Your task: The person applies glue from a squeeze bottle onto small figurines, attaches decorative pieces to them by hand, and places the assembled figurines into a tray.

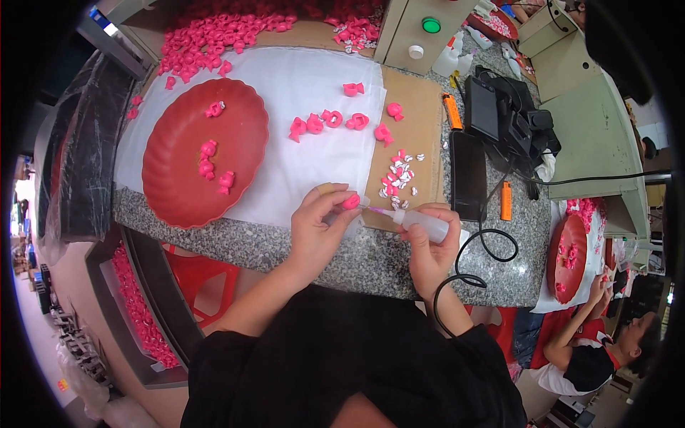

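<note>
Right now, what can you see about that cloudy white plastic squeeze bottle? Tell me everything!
The cloudy white plastic squeeze bottle is small, with a rounded, partly see-through body. Its thin nozzle looks pinkish-purple. It is tipped nearly onto its side, nozzle pointing left, held by the person's right hand with the thumb against its body. The nozzle points toward the small, rounded, bright pink piece in the left hand; I can't tell if they touch.

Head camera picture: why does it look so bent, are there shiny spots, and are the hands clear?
Head view: the wide fisheye lens bows the counter edge and leaves black corners; head view: pale glare streaks the dark plastic wrapping; head view: the left hand with its pink piece and right hand with its bottle look fairly clear.
</note>
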Motion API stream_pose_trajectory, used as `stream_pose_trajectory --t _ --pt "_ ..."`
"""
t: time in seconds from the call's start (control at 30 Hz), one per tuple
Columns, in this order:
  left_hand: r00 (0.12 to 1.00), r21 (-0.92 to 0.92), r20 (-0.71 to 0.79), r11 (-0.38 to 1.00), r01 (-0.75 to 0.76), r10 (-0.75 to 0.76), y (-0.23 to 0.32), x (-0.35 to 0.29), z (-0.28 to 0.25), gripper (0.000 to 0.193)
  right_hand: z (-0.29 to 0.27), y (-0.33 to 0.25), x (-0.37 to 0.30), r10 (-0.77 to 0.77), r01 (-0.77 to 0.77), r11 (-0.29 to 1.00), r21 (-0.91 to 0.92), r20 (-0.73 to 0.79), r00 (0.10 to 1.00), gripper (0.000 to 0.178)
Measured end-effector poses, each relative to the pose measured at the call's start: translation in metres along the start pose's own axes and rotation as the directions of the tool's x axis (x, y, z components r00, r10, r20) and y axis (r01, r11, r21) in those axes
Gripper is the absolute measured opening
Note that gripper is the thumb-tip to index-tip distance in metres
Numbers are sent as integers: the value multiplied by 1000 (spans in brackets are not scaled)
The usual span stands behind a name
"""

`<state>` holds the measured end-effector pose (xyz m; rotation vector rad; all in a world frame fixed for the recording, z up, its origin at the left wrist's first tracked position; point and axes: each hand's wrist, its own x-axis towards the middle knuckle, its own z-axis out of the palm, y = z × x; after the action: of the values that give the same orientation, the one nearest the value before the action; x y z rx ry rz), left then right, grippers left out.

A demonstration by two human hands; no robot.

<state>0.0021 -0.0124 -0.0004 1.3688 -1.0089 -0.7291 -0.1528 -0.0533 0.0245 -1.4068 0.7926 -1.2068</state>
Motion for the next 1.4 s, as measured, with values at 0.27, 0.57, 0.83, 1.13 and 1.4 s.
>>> stream_pose_trajectory --t 0.27,0.57,0.83,1.13,1.4 --pt "1000 -2 15 1000 -9 9 1 0 0 22 -6 8 -3 -49 58 995 -75 120 992 26" --pt "1000 14 8 1000 -17 17 2 0 0 23 -3 11 -4 -72 85 990 -108 115 991 27" --pt "999 -29 17 999 29 -28 2 0 -2 21 -5 8 0 -327 381 857 -348 204 923 28" --pt "992 -32 64 993 113 -110 4 0 -6 22 -4 9 0 -295 336 894 -297 174 940 28" --pt "985 -106 136 987 121 -106 1 2 -9 24 -8 15 -1 -136 151 978 -141 115 984 24"
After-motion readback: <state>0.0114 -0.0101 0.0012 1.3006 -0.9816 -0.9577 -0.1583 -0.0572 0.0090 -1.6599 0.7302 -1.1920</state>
